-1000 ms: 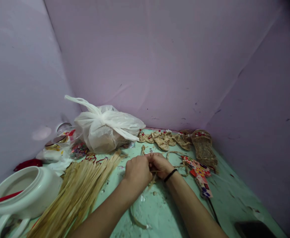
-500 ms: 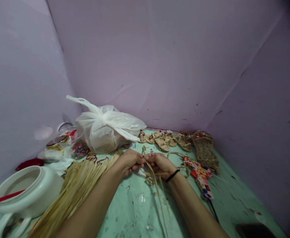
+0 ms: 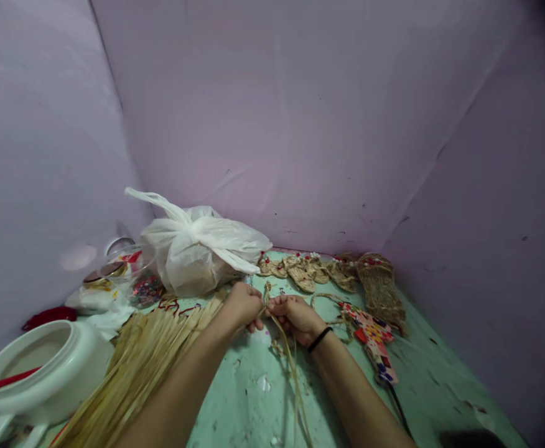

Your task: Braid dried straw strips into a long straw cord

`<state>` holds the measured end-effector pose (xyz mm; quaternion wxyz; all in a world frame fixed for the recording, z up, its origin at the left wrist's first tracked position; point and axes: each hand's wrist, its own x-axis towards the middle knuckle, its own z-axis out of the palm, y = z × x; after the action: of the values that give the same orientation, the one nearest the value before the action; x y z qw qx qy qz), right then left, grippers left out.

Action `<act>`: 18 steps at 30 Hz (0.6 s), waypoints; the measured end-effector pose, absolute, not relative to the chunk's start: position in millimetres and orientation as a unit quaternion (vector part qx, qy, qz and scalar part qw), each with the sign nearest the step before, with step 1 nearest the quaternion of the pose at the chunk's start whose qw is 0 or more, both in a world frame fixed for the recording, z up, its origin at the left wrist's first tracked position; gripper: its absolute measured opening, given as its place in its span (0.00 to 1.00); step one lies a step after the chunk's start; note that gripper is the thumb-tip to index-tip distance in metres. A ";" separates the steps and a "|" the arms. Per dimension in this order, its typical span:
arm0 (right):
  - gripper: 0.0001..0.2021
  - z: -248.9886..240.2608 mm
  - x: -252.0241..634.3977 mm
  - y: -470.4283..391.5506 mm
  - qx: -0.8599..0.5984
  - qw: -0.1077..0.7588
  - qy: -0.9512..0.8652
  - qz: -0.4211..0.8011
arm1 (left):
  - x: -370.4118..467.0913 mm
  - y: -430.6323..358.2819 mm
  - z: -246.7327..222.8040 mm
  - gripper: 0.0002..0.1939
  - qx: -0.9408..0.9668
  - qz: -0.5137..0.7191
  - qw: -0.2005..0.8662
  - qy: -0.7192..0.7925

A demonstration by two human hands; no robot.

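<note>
I see the left hand (image 3: pixel 245 307) and the right hand (image 3: pixel 298 318) pinching long, flat, tan straw strips (image 3: pixel 293 368) between tight fingertips; thin ends trail over the scuffed green table (image 3: pixel 235 401).

Both forearms are bare and come in from the near edge, slanting toward each other. The left forearm (image 3: pixel 174 386) runs to the right as it goes far; the right forearm (image 3: pixel 356 389) runs to the left. The left hand (image 3: pixel 243 306) shows its back, thumb and index finger pinched at the right, the other fingers curled beneath. The right hand (image 3: pixel 298 317) lies just beside it, fingers bent, its thumb and index fingertips drawn together at the left, near the left hand's fingertips.
</note>
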<state>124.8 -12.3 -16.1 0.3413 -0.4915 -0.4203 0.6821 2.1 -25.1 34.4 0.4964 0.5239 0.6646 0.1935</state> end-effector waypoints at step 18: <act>0.05 -16.6 132.5 -12.2 -0.668 0.237 -0.600 0.370 | 5.7 -7.3 -32.6 0.06 0.588 0.256 0.397 0.657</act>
<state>132.5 -12.2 -16.6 0.2371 -0.6684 -0.5999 0.3702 5.7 -7.3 -32.6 0.3970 0.5878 0.6566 0.2565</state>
